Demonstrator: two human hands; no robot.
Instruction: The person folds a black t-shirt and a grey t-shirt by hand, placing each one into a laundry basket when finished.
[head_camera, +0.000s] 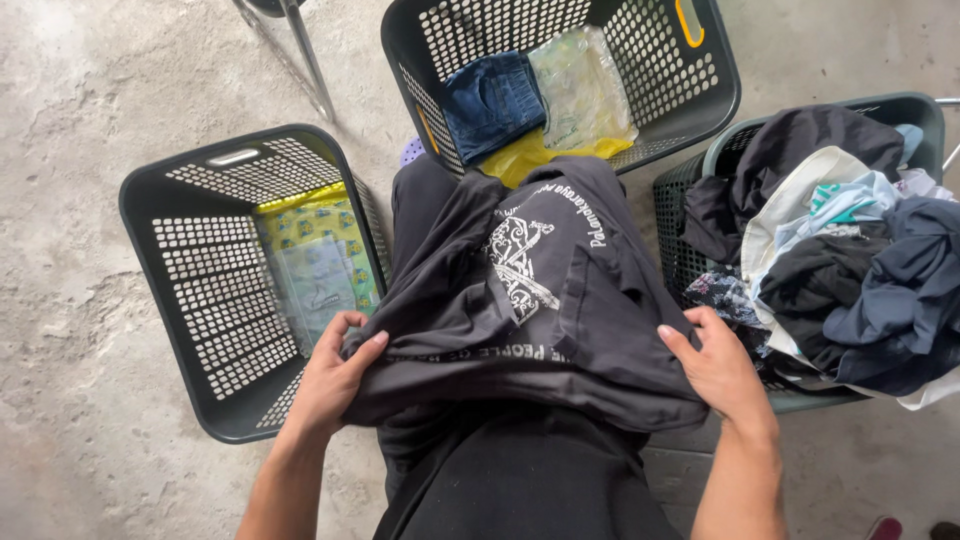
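While both hands grip a dark grey printed T-shirt (530, 300) draped over the person's lap, the left hand (335, 375) pinches the near hem with thumb on top and fingers curled under, and the right hand (715, 365) lies with fingers folded over the opposite edge. The shirt is bunched and creased between them, so a fold started now would likely come out crooked; slack cloth could also slide off the knees toward the floor.

Just left of the left hand stands a dark perforated basket (200, 260) with a yellow-patterned plastic packet (320, 260) lying in it. Beyond the hands, past the knees, a second basket (660, 70) holds folded blue denim (490, 100), a clear bag and something yellow. Right of the right hand, a third basket (700, 250) overflows with tangled dark and pale clothes (850, 250); a loose sleeve there could snag the shirt.

Underfoot is bare, mottled concrete floor (80, 120), with thin metal legs (300, 50) near the far basket.
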